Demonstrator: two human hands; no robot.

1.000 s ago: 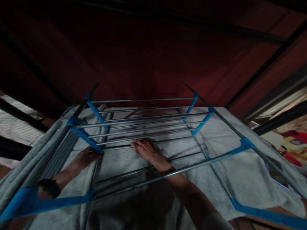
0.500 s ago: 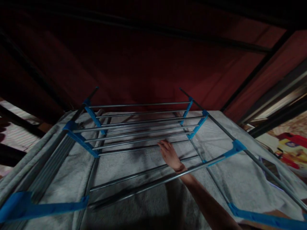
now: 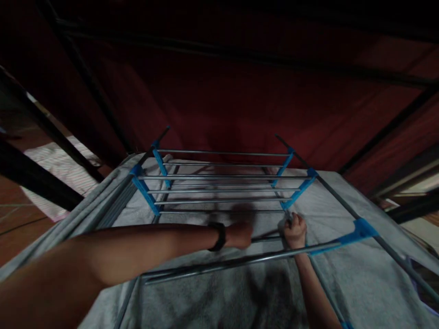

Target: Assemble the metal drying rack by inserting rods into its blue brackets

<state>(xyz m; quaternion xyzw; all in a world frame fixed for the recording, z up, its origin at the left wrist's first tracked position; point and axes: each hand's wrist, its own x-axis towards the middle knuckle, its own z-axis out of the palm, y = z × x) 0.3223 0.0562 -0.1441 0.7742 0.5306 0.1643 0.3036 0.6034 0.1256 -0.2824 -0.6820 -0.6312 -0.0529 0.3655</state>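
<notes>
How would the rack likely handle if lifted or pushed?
The rack is probably light for its size, being mostly thin tubes with open gaps. The tubes' shiny surface suggests they may be a little slippery. Pushed, it might ruck up the loose grey cloth beneath.

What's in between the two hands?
In the head view, a short stretch of metal bar shows between the left hand and the right hand, with grey cloth underneath.
</notes>
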